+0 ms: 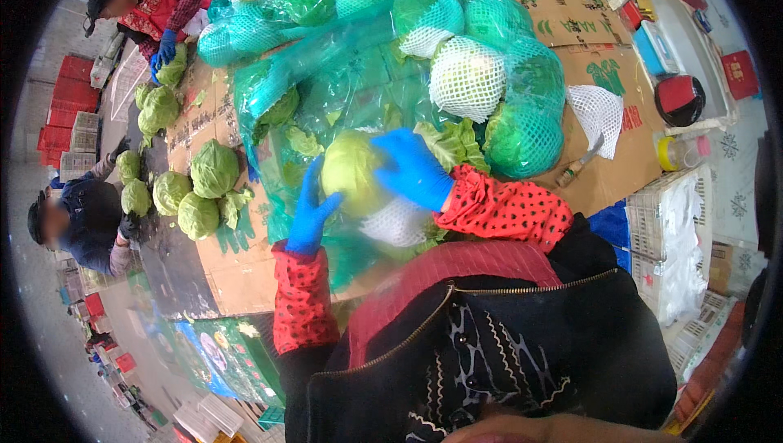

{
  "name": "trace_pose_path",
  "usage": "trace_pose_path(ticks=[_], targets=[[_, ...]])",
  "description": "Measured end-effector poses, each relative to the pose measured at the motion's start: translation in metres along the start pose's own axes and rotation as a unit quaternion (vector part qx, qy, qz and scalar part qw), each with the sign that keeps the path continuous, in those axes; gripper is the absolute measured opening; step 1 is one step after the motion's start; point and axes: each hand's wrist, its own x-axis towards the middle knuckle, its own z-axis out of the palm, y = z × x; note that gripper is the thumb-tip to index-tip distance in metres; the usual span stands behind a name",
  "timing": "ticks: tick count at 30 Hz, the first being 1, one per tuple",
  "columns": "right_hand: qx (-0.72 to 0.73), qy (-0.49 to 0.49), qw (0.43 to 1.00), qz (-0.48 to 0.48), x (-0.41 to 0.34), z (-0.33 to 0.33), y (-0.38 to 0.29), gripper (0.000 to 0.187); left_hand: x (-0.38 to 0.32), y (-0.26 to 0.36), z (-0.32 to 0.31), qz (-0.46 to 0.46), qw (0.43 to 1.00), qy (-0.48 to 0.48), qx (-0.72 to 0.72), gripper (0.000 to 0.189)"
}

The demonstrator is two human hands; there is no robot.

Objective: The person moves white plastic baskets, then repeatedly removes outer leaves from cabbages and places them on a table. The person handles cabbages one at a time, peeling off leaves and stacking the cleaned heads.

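A pale green cabbage (350, 169) is between my two blue-gloved hands. My left hand (311, 207) cups its left side, thumb spread from the fingers. My right hand (413, 167) lies over its right side. Just below the cabbage is a white foam net (397, 223), partly hidden by my right sleeve. Under my hands spreads a green-tinted clear plastic bag (342, 88). Loose cabbage leaves (456, 143) lie beside my right wrist. A cabbage in a white foam net (468, 79) sits beyond my right hand.
Net-wrapped cabbages (526, 137) line the bag's edge. A knife (578, 164) and an unused foam net (596, 115) lie on the cardboard (636, 161) at right. Bare cabbages (214, 167) stand at left. Two co-workers (92, 223) handle cabbages across the table. A crate (654, 223) stands at right.
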Motion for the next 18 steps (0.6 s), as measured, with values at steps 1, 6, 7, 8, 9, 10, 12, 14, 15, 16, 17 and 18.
trace_pose_path(ticks=[1, 6, 7, 8, 9, 10, 12, 14, 15, 16, 17, 18], targets=[[0.035, -0.020, 0.999, 0.028, 0.000, -0.002, 0.000, 0.040, -0.002, -0.001, -0.001, 0.003, 1.000, 0.006, 0.017, 0.083], [0.192, -0.084, 0.967, 0.144, 0.001, -0.006, 0.000, 0.029, -0.015, -0.012, -0.011, -0.012, 0.995, 0.088, 0.055, 0.068], [0.196, -0.059, 0.970, 0.127, 0.001, -0.006, 0.001, 0.025, -0.016, -0.014, -0.013, -0.012, 0.992, 0.099, 0.077, 0.065], [0.208, -0.044, 0.972, 0.097, 0.000, -0.005, 0.001, 0.021, -0.017, -0.016, -0.015, 0.004, 0.990, 0.106, 0.098, 0.062], [0.194, -0.052, 0.974, 0.108, -0.002, -0.004, 0.002, 0.019, -0.017, -0.018, -0.017, -0.011, 0.990, 0.113, 0.085, 0.058], [0.186, -0.070, 0.974, 0.106, -0.005, -0.003, 0.002, 0.016, -0.016, -0.019, -0.019, -0.009, 0.990, 0.118, 0.072, 0.054], [0.165, -0.108, 0.976, 0.087, -0.014, -0.004, 0.003, 0.014, -0.015, -0.021, -0.022, -0.011, 0.991, 0.124, 0.044, 0.045], [0.137, -0.150, 0.978, 0.052, -0.027, -0.007, 0.000, 0.012, -0.016, -0.020, -0.027, -0.039, 0.988, 0.144, 0.027, 0.032], [0.090, -0.174, 0.980, 0.031, -0.032, -0.009, -0.003, 0.014, -0.018, -0.019, -0.030, -0.022, 0.992, 0.123, -0.001, 0.028], [0.069, -0.198, 0.978, 0.000, -0.036, -0.013, -0.006, 0.016, -0.021, -0.016, -0.032, -0.027, 0.992, 0.118, -0.015, 0.023], [0.045, -0.232, 0.971, -0.024, -0.038, -0.017, -0.010, 0.017, -0.025, -0.013, -0.034, -0.017, 0.994, 0.101, -0.037, 0.019], [0.014, -0.283, 0.958, -0.038, -0.036, -0.021, -0.015, 0.019, -0.031, -0.009, -0.035, -0.025, 0.995, 0.098, -0.017, 0.017]])
